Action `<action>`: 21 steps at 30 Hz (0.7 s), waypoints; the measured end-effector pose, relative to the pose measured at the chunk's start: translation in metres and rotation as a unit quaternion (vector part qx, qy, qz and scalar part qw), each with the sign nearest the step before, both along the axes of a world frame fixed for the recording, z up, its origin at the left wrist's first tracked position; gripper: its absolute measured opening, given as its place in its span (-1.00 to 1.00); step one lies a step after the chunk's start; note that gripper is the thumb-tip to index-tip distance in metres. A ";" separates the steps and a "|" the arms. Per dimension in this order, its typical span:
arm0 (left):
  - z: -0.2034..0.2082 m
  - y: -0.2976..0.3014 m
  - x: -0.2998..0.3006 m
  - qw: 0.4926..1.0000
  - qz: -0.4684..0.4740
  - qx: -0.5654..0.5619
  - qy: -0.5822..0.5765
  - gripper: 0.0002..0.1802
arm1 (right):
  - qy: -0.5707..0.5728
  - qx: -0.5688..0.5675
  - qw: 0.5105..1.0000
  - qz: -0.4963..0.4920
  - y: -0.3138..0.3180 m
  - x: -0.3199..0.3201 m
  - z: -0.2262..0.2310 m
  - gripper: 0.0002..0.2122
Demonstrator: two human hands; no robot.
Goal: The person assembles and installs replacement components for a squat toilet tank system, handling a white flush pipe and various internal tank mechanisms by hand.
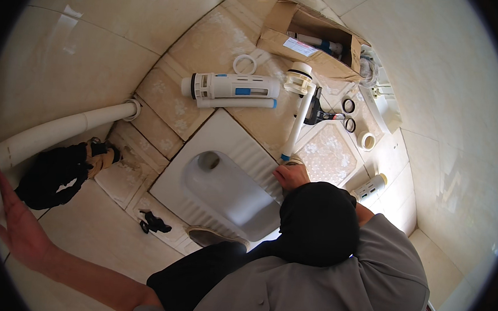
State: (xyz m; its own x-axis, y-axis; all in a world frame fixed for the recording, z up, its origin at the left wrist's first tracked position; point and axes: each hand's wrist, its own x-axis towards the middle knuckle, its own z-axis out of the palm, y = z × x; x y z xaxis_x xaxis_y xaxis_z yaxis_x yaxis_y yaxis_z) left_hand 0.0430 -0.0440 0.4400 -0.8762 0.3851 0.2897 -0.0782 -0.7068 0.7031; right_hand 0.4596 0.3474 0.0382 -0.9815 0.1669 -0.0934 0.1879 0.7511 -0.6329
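Observation:
My left hand [25, 230] reaches out to the far left, its fingers stretched along a pale upright surface at the picture's rim. Beyond my bent dark-clad knee [319, 222], my right hand [293, 176] shows with its fingers bent; their undersides are hidden, so I cannot tell whether they hold anything. Close beyond it lies the blue-tipped end of a white fill-valve tube [299, 124], topped by a wide round fitting. A white squat toilet pan [196, 135] is set in the floor before me, with my shoe [216, 237] at its near left side.
A white flush valve [236, 88] lies beyond the pan, near a white ring [245, 64]. An open cardboard box [301, 47] holds more fittings. Black rubber rings [349, 106] and a black-handled tool [318, 109] lie right. A thick white pipe [71, 124] passes above a black bag [54, 172].

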 end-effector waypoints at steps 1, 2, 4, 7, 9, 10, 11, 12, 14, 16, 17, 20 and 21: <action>-0.001 -0.001 -0.001 1.000 0.003 -0.003 0.002 -0.27 | 0.001 0.003 1.000 -0.001 -0.001 0.000 0.000 -0.85; -0.002 -0.002 -0.002 1.000 -0.016 -0.005 0.007 -0.26 | 0.001 0.005 1.000 -0.001 -0.001 0.000 0.000 -0.86; -0.001 -0.006 -0.005 0.999 -0.031 -0.012 0.014 -0.25 | 0.004 -0.010 1.000 -0.003 0.000 0.000 0.002 -0.86; 0.000 -0.008 -0.007 0.999 -0.007 0.021 -0.023 -0.22 | 0.003 -0.021 1.000 -0.005 0.000 -0.001 0.002 -0.87; 0.003 -0.005 -0.004 0.981 0.163 -0.104 0.002 -0.13 | 0.000 -0.019 1.000 -0.002 0.000 -0.001 0.002 -0.87; 0.003 -0.004 -0.003 0.981 0.165 -0.105 0.001 -0.13 | 0.001 -0.014 1.000 -0.003 0.000 -0.001 0.002 -0.88; 0.003 -0.002 -0.002 0.982 0.168 -0.088 -0.006 -0.06 | 0.002 -0.010 1.000 -0.003 0.000 -0.001 0.002 -0.88; 0.004 0.000 -0.002 0.982 0.169 -0.080 -0.008 -0.02 | 0.003 -0.011 1.000 -0.002 0.000 -0.003 0.003 -0.88; 0.004 0.004 0.000 0.982 0.176 -0.068 -0.015 0.04 | 0.003 -0.016 1.000 -0.008 0.001 -0.003 0.006 -0.88; 0.004 0.005 -0.001 0.981 0.182 -0.065 -0.017 0.07 | -0.006 -0.011 1.000 -0.008 0.001 -0.003 0.006 -0.88; 0.004 0.005 -0.002 0.981 0.180 -0.077 -0.010 0.07 | -0.016 -0.005 1.000 -0.008 0.001 -0.003 0.006 -0.88; 0.004 -0.018 -0.008 0.984 0.149 -0.102 0.010 0.02 | -0.007 -0.010 1.000 -0.011 0.001 -0.005 0.010 -0.88; 0.004 -0.017 -0.007 0.985 0.136 -0.109 0.016 0.00 | -0.006 -0.012 1.000 -0.009 0.000 -0.006 0.008 -0.88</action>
